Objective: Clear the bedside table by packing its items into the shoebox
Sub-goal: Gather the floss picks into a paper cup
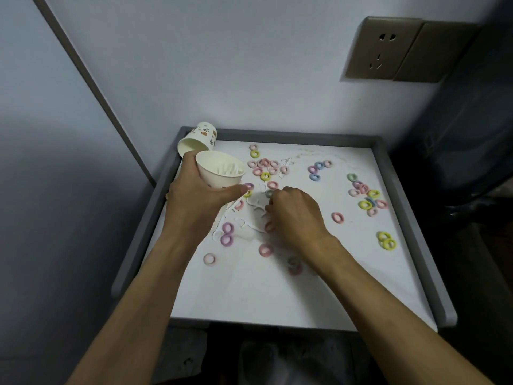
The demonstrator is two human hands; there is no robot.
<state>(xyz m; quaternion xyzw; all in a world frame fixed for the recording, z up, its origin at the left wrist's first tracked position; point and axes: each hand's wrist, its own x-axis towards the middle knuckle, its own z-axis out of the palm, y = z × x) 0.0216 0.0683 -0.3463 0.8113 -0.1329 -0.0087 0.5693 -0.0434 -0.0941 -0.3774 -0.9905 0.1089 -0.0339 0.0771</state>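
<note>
1. Left hand (pixel 194 198) grips the tilted paper cup (pixel 219 176), nearer hand for loading.
2. Just right of the cup, right hand (pixel 294 215) curls over white picks (pixel 244 224) on the table (pixel 410 218); any pinch is hidden.

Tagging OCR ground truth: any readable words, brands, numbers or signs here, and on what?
No text reads clearly.
Tipped cup: dark marks among orange prints, possibly characters, too blurred to read.
Held cup, in the left hand: small dark prints by the thumb, unreadable.
Wall socket: no marking visible.
</note>
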